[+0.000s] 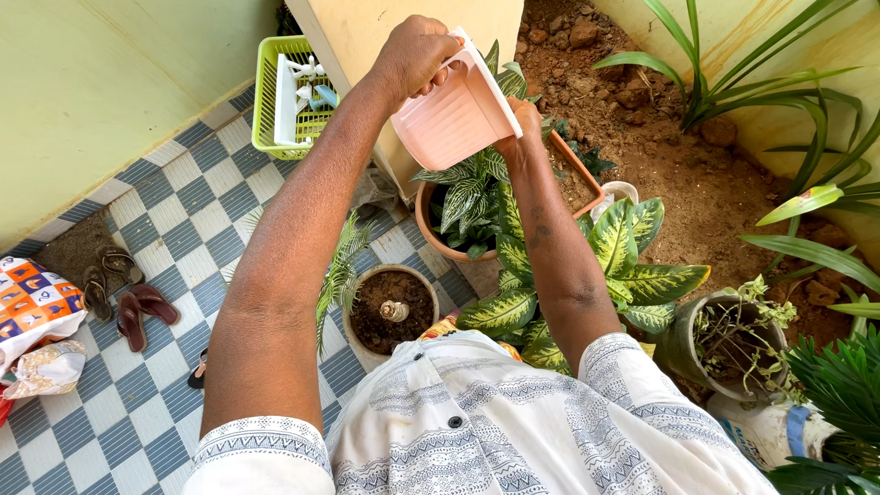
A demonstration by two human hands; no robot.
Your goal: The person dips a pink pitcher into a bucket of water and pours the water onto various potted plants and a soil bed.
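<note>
Head view: pink jug [456,115] tilted between left hand [414,53] and right hand [524,124].

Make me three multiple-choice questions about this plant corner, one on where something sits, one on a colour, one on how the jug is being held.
1. Where is the green basket?
A. on the checked tile floor by the wall
B. in the soil bed
C. on the person's lap

2. What colour is the jug?
A. blue
B. pale pink
C. black

3. How is the jug held?
A. upright on the floor
B. tipped over the terracotta pot, in both hands
C. hanging from a hook

Answers:
1 A, it sits on the tiles at upper left.
2 B, its ribbed side is pale pink.
3 B, the left hand grips its top and the right hand steadies its lower edge.
</note>
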